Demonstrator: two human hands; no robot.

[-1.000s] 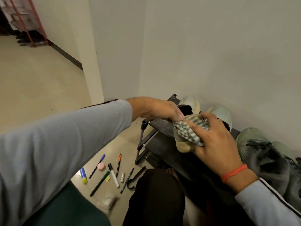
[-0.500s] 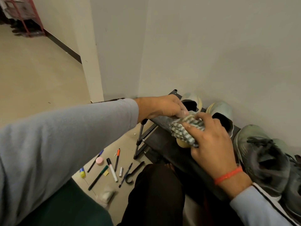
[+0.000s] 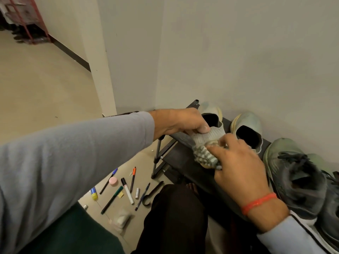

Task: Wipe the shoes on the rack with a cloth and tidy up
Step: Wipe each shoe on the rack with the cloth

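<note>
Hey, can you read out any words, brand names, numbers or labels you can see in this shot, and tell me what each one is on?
No text can be read here.
White marker: any print on the barrel is too small to read.
Glue stick: label too blurred.
Small white tube: no legible marking.
Pale slip-on shoe, its pair and the dark sneaker: no brand visible.

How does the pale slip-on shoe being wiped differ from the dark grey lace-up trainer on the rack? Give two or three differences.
The pale slip-on shoe is whitish knit with no laces; the dark grey lace-up trainer has black laces. The slip-on is gripped by the left hand while the right hand presses the striped cloth on its toe; the trainer is untouched. The slip-on sits at the rack's left end, the trainer further right. Both are on the black shoe rack.
</note>
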